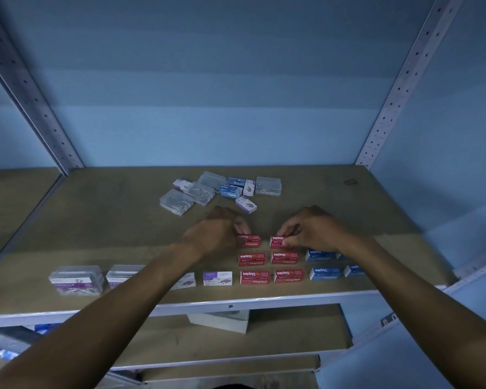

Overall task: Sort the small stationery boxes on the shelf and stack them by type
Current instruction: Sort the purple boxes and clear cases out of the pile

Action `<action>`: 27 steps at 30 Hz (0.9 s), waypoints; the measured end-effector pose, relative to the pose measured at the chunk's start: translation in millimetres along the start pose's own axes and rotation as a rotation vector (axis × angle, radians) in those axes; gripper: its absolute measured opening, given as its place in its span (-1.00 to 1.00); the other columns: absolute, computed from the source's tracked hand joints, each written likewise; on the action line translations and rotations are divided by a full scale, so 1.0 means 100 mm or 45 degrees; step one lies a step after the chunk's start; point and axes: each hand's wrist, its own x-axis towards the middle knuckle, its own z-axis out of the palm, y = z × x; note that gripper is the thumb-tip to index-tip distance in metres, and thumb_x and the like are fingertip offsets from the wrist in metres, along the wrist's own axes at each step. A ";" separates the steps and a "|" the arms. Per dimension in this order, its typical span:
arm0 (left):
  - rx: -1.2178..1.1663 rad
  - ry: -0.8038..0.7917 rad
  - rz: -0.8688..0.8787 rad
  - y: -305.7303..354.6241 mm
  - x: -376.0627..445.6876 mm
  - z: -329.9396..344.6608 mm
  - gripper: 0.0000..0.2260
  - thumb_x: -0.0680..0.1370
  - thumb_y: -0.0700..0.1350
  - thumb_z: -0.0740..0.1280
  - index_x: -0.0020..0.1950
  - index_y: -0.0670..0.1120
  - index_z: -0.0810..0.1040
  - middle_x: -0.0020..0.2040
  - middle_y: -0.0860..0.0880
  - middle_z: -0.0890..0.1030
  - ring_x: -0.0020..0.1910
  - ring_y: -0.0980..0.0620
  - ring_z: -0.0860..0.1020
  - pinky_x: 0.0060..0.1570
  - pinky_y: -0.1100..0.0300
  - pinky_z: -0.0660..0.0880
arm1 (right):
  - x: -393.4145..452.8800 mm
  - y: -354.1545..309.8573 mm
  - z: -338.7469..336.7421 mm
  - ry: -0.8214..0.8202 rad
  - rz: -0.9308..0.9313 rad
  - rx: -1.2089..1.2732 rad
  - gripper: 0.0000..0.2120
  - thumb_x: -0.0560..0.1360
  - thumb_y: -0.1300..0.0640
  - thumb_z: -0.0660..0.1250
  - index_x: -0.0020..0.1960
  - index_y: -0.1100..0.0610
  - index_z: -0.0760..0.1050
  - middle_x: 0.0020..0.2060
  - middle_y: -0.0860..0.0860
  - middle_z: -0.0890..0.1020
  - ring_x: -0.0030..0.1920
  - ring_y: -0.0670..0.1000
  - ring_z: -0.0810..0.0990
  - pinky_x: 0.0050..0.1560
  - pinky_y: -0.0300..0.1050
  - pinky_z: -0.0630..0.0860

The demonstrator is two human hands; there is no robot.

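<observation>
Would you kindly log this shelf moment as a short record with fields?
left hand: left hand pinches a red staples box in the back row
right hand: right hand pinches the neighbouring red box
sorted red: four more red staples boxes in two rows nearer the shelf edge
sorted blue: blue staples boxes to the right of the red ones
sorted left: purple-and-white box; clear plastic cases further left
unsorted: mixed pile at the back of the shelf
</observation>
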 end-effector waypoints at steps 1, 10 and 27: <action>0.014 0.044 0.041 0.04 0.00 0.00 -0.86 0.43 0.05 0.45 -0.06 0.06 0.66 -0.11 0.12 0.66 -0.15 0.18 0.60 -0.07 0.21 0.58 | 0.00 0.01 0.00 -0.002 -0.002 0.003 -0.83 0.49 0.06 0.52 0.08 -0.03 0.73 -0.04 -0.13 0.74 -0.09 -0.20 0.67 -0.01 -0.28 0.60; -0.038 0.103 0.177 0.07 -0.05 0.04 -0.94 0.44 -0.07 0.48 -0.09 0.04 0.69 -0.16 0.14 0.69 -0.19 0.24 0.60 -0.06 0.23 0.59 | 0.03 0.05 0.02 0.014 0.000 -0.041 -0.83 0.48 0.05 0.52 0.07 -0.05 0.73 -0.04 -0.14 0.74 -0.10 -0.19 0.67 0.01 -0.27 0.60; 0.002 0.217 -0.127 -0.10 0.09 -0.26 -0.73 0.52 -0.04 0.35 0.22 0.05 0.59 0.25 0.03 0.59 0.20 0.00 0.55 0.09 0.27 0.39 | 0.36 0.10 0.04 0.234 0.210 0.141 -0.92 0.52 0.02 0.46 -0.02 -0.16 0.65 -0.10 -0.23 0.67 -0.08 -0.25 0.61 0.06 -0.23 0.54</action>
